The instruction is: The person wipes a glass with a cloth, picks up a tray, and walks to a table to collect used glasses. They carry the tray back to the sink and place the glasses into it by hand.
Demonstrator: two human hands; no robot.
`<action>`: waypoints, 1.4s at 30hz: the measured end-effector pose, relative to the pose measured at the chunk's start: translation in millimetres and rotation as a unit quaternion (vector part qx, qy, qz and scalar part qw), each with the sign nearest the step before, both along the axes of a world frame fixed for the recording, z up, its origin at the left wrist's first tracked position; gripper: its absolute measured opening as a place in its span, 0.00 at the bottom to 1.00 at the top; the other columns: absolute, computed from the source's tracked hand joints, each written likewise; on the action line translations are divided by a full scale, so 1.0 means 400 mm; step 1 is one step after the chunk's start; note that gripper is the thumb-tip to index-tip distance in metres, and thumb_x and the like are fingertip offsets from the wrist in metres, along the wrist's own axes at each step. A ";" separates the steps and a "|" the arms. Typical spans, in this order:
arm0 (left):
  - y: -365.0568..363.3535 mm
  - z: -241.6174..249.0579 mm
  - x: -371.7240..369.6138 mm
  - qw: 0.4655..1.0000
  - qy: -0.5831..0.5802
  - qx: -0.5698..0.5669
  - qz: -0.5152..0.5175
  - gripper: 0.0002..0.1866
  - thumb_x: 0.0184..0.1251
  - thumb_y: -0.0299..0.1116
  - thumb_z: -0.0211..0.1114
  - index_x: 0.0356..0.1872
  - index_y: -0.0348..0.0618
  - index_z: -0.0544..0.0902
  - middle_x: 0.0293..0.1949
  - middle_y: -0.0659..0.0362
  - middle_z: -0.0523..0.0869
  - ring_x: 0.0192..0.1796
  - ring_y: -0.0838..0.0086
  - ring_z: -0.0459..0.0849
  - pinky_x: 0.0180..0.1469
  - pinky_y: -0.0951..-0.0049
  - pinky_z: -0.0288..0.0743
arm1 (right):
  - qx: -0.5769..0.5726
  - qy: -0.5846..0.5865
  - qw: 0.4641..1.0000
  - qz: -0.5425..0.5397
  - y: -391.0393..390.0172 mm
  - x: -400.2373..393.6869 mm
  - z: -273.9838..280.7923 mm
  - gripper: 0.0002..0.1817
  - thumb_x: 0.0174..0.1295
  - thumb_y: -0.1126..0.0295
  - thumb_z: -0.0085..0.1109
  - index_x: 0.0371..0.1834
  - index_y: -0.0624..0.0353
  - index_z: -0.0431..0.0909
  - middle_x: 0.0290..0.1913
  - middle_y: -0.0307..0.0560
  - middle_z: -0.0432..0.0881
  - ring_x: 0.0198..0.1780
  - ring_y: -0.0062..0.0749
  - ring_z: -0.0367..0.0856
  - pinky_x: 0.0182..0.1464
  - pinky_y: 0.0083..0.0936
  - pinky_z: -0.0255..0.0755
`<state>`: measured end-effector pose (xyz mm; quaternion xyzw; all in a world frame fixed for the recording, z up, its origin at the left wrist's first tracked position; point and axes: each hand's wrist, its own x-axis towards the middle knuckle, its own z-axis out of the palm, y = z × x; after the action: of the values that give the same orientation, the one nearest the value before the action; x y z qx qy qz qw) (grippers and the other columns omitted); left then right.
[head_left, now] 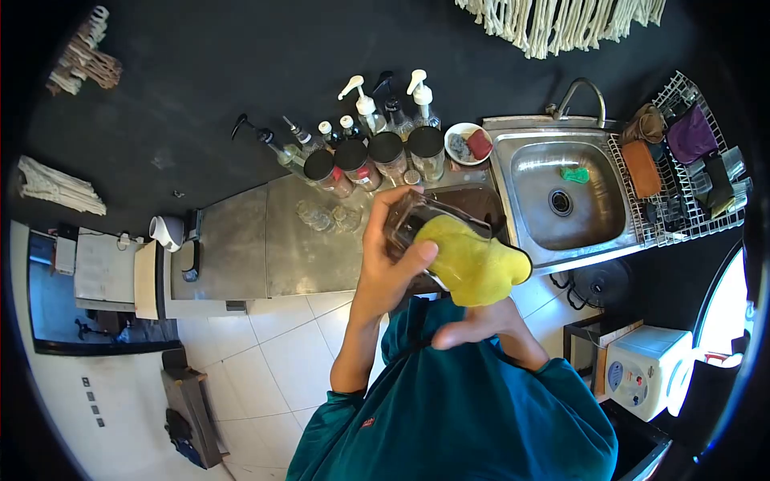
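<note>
My left hand (387,255) grips a clear glass jar (417,218), held tilted in front of my chest above the counter's edge. A yellow cloth (473,263) is pushed against the jar's open end, and my right hand (481,319) holds that cloth from below. Most of the right hand is hidden under the cloth. Both sleeves are teal.
A steel counter (265,240) runs to the left, with dark-lidded jars (369,160) and pump bottles (365,100) along the black wall. A steel sink (561,192) with a tap lies to the right, then a dish rack (690,168). A white dispenser (646,369) stands below right.
</note>
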<state>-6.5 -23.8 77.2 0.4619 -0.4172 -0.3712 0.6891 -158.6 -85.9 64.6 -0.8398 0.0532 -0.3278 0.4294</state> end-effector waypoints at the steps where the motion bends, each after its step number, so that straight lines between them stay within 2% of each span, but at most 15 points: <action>1: -0.001 -0.004 0.001 0.999 0.023 -0.020 -0.029 0.37 0.53 0.36 0.74 0.61 0.37 0.63 0.49 0.52 0.78 0.50 0.71 0.79 0.53 0.72 0.72 | 0.262 -0.050 0.960 0.083 0.009 -0.009 -0.038 0.48 0.44 0.45 0.74 0.63 0.64 0.67 0.61 0.49 0.71 0.61 0.39 0.70 0.61 0.35 0.64; 3: -0.004 0.005 -0.005 0.997 0.013 -0.051 -0.051 0.39 0.51 0.37 0.75 0.61 0.38 0.62 0.51 0.49 0.78 0.51 0.69 0.79 0.55 0.71 0.71 | 0.564 -0.194 0.767 0.237 0.012 0.009 -0.065 0.56 0.49 0.33 0.62 0.72 0.61 0.52 0.68 0.49 0.62 0.66 0.40 0.65 0.65 0.37 0.61; 4: -0.006 0.009 -0.004 0.994 0.000 -0.084 -0.074 0.41 0.50 0.39 0.75 0.61 0.38 0.61 0.52 0.45 0.77 0.52 0.67 0.79 0.56 0.70 0.70 | 0.565 -0.193 0.766 0.238 0.018 0.012 -0.065 0.56 0.49 0.33 0.62 0.72 0.61 0.52 0.68 0.49 0.62 0.66 0.40 0.65 0.65 0.37 0.61; 7: -0.001 -0.017 0.028 0.986 0.023 -0.112 -0.123 0.42 0.49 0.42 0.76 0.60 0.38 0.60 0.53 0.41 0.77 0.53 0.64 0.78 0.56 0.67 0.70 | 0.584 -0.379 0.593 0.404 0.042 0.044 0.014 0.61 0.49 0.24 0.49 0.74 0.60 0.46 0.73 0.48 0.52 0.73 0.39 0.53 0.71 0.37 0.50; 14: -0.008 -0.017 0.033 0.994 -0.035 -0.070 -0.073 0.40 0.50 0.42 0.76 0.59 0.39 0.62 0.54 0.43 0.78 0.55 0.63 0.78 0.58 0.67 0.70 | 0.588 -0.228 0.758 0.163 0.042 0.002 -0.063 0.53 0.54 0.36 0.61 0.73 0.61 0.51 0.70 0.47 0.59 0.69 0.39 0.60 0.67 0.36 0.56; 16: -0.011 -0.024 0.022 0.996 -0.020 -0.065 -0.052 0.40 0.51 0.40 0.76 0.60 0.39 0.61 0.54 0.43 0.77 0.56 0.64 0.77 0.59 0.67 0.69 | 0.381 -0.066 0.914 0.127 0.011 -0.023 -0.060 0.47 0.52 0.46 0.69 0.69 0.63 0.58 0.66 0.49 0.65 0.65 0.40 0.65 0.64 0.35 0.60; 18: -0.016 -0.033 0.011 0.998 -0.014 -0.059 -0.024 0.40 0.51 0.44 0.75 0.60 0.39 0.62 0.52 0.47 0.78 0.54 0.66 0.78 0.57 0.69 0.70 | 0.359 -0.040 0.929 0.082 -0.004 -0.011 0.000 0.42 0.49 0.50 0.73 0.63 0.63 0.67 0.60 0.50 0.72 0.60 0.41 0.71 0.60 0.33 0.65; 21: -0.023 -0.050 0.008 0.999 0.019 -0.001 0.049 0.43 0.50 0.56 0.73 0.60 0.39 0.64 0.47 0.54 0.78 0.50 0.71 0.78 0.54 0.73 0.70 | 0.057 -0.003 0.998 -0.014 -0.026 0.006 0.041 0.35 0.48 0.55 0.74 0.57 0.61 0.74 0.54 0.48 0.78 0.53 0.40 0.77 0.54 0.31 0.70; 26: -0.035 -0.054 0.006 0.995 0.076 -0.036 0.046 0.45 0.49 0.58 0.73 0.61 0.41 0.63 0.50 0.50 0.79 0.52 0.69 0.78 0.55 0.70 0.71 | 0.207 -0.046 0.976 0.053 -0.023 -0.027 -0.006 0.33 0.50 0.59 0.73 0.57 0.63 0.73 0.52 0.50 0.77 0.51 0.39 0.76 0.53 0.29 0.69; 28: -0.028 -0.046 0.008 0.994 0.092 -0.045 0.042 0.45 0.49 0.58 0.73 0.61 0.41 0.62 0.52 0.48 0.78 0.52 0.67 0.78 0.56 0.68 0.72 | 0.418 -0.111 0.890 0.144 -0.013 -0.054 -0.059 0.44 0.47 0.51 0.73 0.62 0.68 0.67 0.57 0.56 0.73 0.54 0.42 0.73 0.55 0.36 0.68; 30: -0.026 -0.039 0.010 0.994 0.038 -0.093 0.044 0.46 0.49 0.57 0.74 0.61 0.41 0.60 0.54 0.42 0.77 0.55 0.63 0.78 0.58 0.64 0.71 | 0.434 -0.131 0.876 0.163 -0.020 -0.053 -0.079 0.49 0.50 0.44 0.67 0.67 0.70 0.60 0.61 0.60 0.69 0.60 0.47 0.71 0.60 0.38 0.66; 32: -0.016 -0.034 0.006 0.994 0.031 -0.104 0.031 0.46 0.48 0.54 0.76 0.61 0.41 0.59 0.55 0.39 0.76 0.56 0.59 0.77 0.60 0.63 0.70 | 0.547 -0.249 0.771 0.210 -0.029 -0.026 -0.076 0.53 0.53 0.40 0.61 0.70 0.71 0.52 0.67 0.62 0.62 0.66 0.50 0.65 0.66 0.42 0.61; 37: -0.008 -0.044 -0.012 0.990 0.020 -0.127 0.053 0.45 0.48 0.47 0.78 0.60 0.41 0.58 0.58 0.38 0.73 0.56 0.59 0.77 0.58 0.64 0.72 | 0.569 -0.354 0.740 0.059 0.003 -0.002 0.010 0.45 0.62 0.43 0.45 0.73 0.66 0.48 0.71 0.56 0.56 0.73 0.48 0.55 0.71 0.43 0.52; 40: -0.014 -0.066 -0.027 0.992 0.038 -0.092 0.083 0.42 0.51 0.47 0.76 0.60 0.41 0.59 0.57 0.44 0.74 0.53 0.65 0.79 0.55 0.68 0.74 | 0.527 -0.413 0.735 0.114 0.016 -0.013 -0.003 0.45 0.63 0.42 0.42 0.74 0.64 0.44 0.73 0.54 0.53 0.74 0.46 0.54 0.72 0.43 0.52; 42: -0.028 -0.098 -0.049 0.983 0.146 -0.086 0.075 0.41 0.54 0.47 0.74 0.61 0.40 0.60 0.53 0.50 0.75 0.50 0.68 0.80 0.53 0.71 0.75 | 0.529 -0.398 0.745 0.081 0.021 -0.020 -0.021 0.39 0.65 0.43 0.42 0.70 0.63 0.57 0.68 0.55 0.63 0.69 0.46 0.62 0.68 0.42 0.57</action>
<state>-25.9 -35.0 37.8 0.3720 -0.3068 -0.3447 0.8054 -166.5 -77.4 56.0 -0.2726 -0.0255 -0.5157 0.8119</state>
